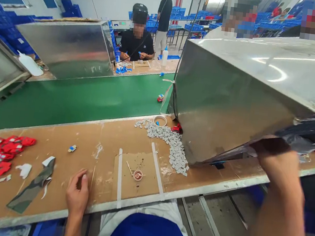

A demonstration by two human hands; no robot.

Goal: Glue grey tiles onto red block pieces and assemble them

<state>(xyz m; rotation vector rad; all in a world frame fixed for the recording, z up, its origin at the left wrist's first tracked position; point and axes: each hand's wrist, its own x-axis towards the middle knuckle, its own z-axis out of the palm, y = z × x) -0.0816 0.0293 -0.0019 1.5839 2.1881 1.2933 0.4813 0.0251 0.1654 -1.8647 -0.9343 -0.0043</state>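
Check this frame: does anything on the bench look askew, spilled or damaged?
Yes. The large metal box sits tilted, one corner raised, with the right hand under its torn dark lining. Small grey pieces lie scattered loose beside it. The left hand rests flat on the worn bench top, near a scrap of torn film.

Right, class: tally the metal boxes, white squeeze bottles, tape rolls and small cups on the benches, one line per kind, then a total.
Metal boxes: 2, one beside the right hand at, one across the belt
White squeeze bottles: 2
Tape rolls: 1
Small cups: 1
Total: 6
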